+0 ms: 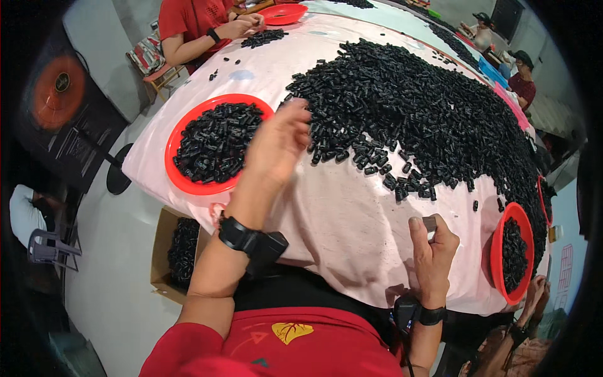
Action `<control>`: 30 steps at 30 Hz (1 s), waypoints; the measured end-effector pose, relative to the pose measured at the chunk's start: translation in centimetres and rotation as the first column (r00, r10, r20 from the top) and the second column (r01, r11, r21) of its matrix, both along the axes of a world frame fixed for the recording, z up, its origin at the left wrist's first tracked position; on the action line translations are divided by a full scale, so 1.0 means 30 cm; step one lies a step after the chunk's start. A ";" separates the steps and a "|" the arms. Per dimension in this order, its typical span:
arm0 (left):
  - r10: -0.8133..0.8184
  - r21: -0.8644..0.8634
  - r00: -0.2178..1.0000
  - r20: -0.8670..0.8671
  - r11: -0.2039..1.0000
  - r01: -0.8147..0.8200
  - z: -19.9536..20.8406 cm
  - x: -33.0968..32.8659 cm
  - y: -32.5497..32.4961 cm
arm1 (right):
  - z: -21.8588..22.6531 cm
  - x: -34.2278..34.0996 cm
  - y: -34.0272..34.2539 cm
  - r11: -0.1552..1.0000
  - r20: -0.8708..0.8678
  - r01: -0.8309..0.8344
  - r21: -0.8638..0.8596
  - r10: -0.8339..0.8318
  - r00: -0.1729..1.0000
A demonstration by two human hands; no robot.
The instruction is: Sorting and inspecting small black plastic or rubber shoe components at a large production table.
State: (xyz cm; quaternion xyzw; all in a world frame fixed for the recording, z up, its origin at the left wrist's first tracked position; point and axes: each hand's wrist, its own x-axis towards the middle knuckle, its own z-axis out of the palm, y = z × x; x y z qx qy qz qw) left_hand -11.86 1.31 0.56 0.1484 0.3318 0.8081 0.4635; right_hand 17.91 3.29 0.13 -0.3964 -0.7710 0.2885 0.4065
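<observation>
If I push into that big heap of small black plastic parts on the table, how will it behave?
The heap of black parts would probably spread and slide rather than move as one: strays already lie scattered along its near edge. Each piece looks small, stiff and light; the right hand pinches one between fingertips. The left hand reaches the heap's edge, where short stubby pieces might roll a little.

Cardboard box — orange disc

1. Floor: pale grey, smooth, even light.
2. Desk: long, draped in pale pink cloth.
3. Cardboard box on the floor by the desk's near edge.
4. Grey metal chair far left.
5. Dark panel with an orange disc leaning upper left.
6. Cushioned chair beside the far end.
</observation>
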 end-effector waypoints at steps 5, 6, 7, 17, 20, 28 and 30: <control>-0.374 -0.324 0.524 -0.765 0.927 0.189 -0.059 0.218 0.106 | 0.030 0.003 -0.004 0.998 0.064 0.029 -0.048 -0.026 0.998; -0.360 -0.367 0.357 -0.862 0.929 0.050 -0.105 0.238 0.133 | 0.028 0.007 -0.003 0.999 0.079 0.028 -0.037 -0.025 0.997; -0.358 -0.365 0.356 -0.863 0.930 0.050 -0.138 0.247 0.143 | 0.028 0.007 -0.002 0.999 0.078 0.028 -0.035 -0.026 0.997; -0.228 -0.162 -0.247 -0.942 0.952 -0.258 -0.159 0.294 0.143 | 0.021 0.005 0.009 0.995 0.090 0.001 -0.101 0.008 0.996; -0.262 -0.270 0.097 -0.960 0.960 -0.072 -0.138 0.289 0.120 | 0.021 0.005 0.014 0.994 0.099 0.002 -0.108 0.008 0.995; -0.812 -0.164 0.577 -0.087 0.583 0.796 -0.045 0.356 0.002 | -0.001 0.014 0.007 0.992 0.061 -0.080 -0.102 0.086 0.994; -0.824 -0.141 0.562 -0.073 0.566 0.812 -0.053 0.363 -0.010 | 0.008 0.008 0.001 0.986 -0.018 -0.124 -0.115 0.122 0.992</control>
